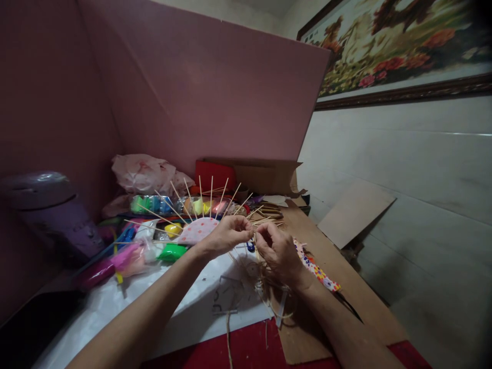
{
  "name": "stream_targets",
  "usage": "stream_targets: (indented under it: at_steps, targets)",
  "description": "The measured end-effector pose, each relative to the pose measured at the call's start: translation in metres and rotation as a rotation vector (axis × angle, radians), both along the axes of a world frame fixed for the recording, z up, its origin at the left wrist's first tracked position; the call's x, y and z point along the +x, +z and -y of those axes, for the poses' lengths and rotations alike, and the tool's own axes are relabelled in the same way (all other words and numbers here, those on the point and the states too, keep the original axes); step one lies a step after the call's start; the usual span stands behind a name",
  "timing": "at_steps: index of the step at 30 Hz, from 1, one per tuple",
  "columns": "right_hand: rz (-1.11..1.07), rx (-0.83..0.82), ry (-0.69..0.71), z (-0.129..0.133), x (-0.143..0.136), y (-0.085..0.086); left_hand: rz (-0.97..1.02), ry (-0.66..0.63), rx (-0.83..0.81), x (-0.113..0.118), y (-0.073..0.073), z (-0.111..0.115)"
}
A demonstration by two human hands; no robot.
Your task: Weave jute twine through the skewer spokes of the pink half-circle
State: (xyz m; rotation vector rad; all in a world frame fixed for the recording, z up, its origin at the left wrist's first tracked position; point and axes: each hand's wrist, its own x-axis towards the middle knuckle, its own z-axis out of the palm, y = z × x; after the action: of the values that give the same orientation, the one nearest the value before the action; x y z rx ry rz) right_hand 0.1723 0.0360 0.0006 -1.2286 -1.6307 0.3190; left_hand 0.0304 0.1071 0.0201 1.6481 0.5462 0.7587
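Observation:
My left hand [233,231] and my right hand [275,251] meet near the middle of the view, fingertips almost touching. Each is closed in a pinch; whatever lies between the fingertips is too small to make out. Just left of my left hand is a pink polka-dot half-round piece [198,230], with several thin sticks [200,195] fanning out from its edge. Thin tan strands [263,282] hang and lie below my right hand. A flower-patterned strip [317,270] lies to the right, partly behind my right wrist.
Bags of coloured clay [171,252] and a clear tray of coloured lumps [154,205] sit at the left and back. A purple container [56,220] stands far left. Brown cardboard [353,287] covers the right side, beside a white sheet [180,307] on a red surface [246,346].

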Motion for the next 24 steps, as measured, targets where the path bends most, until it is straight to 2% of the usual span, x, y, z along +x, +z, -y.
stream_targets:
  at_steps: [4,6,8,11,13,16,24]
  targets:
    - [-0.493,-0.369,0.215,-0.004,-0.003,-0.002,0.043,-0.052,-0.055,0.001,0.001,0.001]
    - [-0.576,-0.415,0.275,-0.006,-0.003,-0.001,0.045,-0.045,-0.067,0.001,0.001,0.001]
    - [-0.5,-0.301,0.218,-0.005,-0.002,0.0,0.048,-0.02,-0.05,0.002,-0.001,-0.001]
    - [-0.218,-0.093,0.039,-0.001,-0.001,0.002,0.058,0.057,-0.012,0.003,-0.006,-0.004]
    - [-0.068,-0.041,-0.012,0.0,0.0,0.003,0.081,0.071,0.007,0.004,-0.01,-0.007]
    - [-0.01,-0.023,-0.012,0.0,0.001,0.004,0.12,0.047,0.031,0.005,-0.012,-0.009]
    - [0.207,0.149,-0.202,-0.001,0.003,0.001,0.149,0.142,0.105,0.004,0.007,0.005]
